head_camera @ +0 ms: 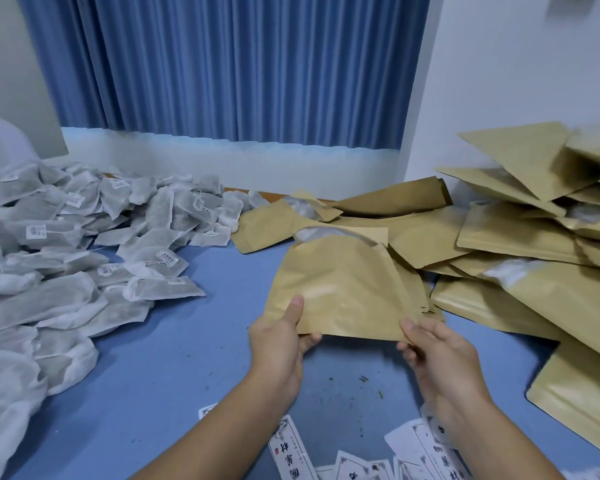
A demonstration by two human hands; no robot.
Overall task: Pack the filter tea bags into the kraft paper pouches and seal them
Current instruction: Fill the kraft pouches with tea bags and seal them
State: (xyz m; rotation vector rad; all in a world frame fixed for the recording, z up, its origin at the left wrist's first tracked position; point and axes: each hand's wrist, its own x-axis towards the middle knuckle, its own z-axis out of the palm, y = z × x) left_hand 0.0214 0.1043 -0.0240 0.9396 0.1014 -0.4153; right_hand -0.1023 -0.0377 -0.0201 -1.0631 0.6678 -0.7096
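Note:
I hold a kraft paper pouch [343, 289] above the blue table, its near edge toward me. My left hand [281, 344] pinches its near left corner with the thumb on top. My right hand [437, 355] pinches the near right corner. The pouch's far end curves open and shows a pale lining. A big heap of white filter tea bags [84, 251] with small printed tags covers the left of the table. More kraft pouches [520, 251] lie piled at the right and behind the held one.
Printed white label strips [291, 455] lie scattered at the near edge between my forearms. Small tea crumbs [364, 379] dot the blue table [187, 358]. A blue curtain [239, 64] and a white wall stand behind the table.

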